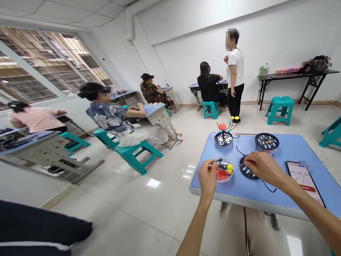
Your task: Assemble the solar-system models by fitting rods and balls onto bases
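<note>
My left hand (208, 179) is closed at the left rim of a clear round bowl (223, 180), its fingertips pinching a small thin black piece (218, 160). Inside the bowl lie red half-shells (222, 174), yellow balls (229, 167) and small dark parts. My right hand (263, 166) is closed over a black round base (246, 170) with white labels; thin black curved arms (269, 187) stick out from around it. Whatever its fingertips pinch is hidden. Behind the bowl stands a model (223, 137) with a red ball and small coloured balls on curved arms.
Another black labelled disc (266, 141) lies at the back of the blue table (290, 145). A phone (306, 183) showing a timer rests at the right. Several people sit at other desks, and a person in a white shirt (236, 67) stands beyond. Green stools (281, 106) stand about.
</note>
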Demonstrator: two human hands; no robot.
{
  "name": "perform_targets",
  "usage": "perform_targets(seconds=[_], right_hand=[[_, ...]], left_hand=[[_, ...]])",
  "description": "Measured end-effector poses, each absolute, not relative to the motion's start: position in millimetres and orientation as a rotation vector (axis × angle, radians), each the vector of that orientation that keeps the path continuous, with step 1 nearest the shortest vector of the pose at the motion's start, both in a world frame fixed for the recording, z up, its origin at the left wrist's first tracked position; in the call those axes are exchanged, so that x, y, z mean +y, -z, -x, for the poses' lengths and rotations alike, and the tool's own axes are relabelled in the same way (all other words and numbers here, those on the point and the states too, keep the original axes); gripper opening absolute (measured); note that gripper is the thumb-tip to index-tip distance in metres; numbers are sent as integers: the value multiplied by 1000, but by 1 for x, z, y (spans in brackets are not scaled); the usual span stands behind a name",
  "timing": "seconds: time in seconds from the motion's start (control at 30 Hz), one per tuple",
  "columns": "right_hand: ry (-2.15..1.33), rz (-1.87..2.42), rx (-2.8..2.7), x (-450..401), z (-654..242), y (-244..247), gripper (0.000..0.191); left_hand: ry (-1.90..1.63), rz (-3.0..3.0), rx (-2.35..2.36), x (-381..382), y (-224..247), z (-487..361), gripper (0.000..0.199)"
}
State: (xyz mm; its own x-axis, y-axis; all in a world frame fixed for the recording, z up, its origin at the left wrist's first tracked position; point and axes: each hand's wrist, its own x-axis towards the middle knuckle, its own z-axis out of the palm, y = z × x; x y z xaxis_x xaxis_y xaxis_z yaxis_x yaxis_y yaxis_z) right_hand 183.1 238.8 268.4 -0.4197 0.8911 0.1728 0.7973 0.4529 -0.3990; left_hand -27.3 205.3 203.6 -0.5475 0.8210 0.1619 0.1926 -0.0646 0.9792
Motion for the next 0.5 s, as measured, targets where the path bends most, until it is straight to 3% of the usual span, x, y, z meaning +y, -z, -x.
perform_targets(seconds=[0.27,0.5], right_hand=[[-286,1542,-2657,238,-83,-243,22],[-248,1581,-2699,242,-77,-227,27]], left_hand=[[-1416,-1532,1982,198,-187,67,21],[-1146,-1756,2095,218,-199,65,20]])
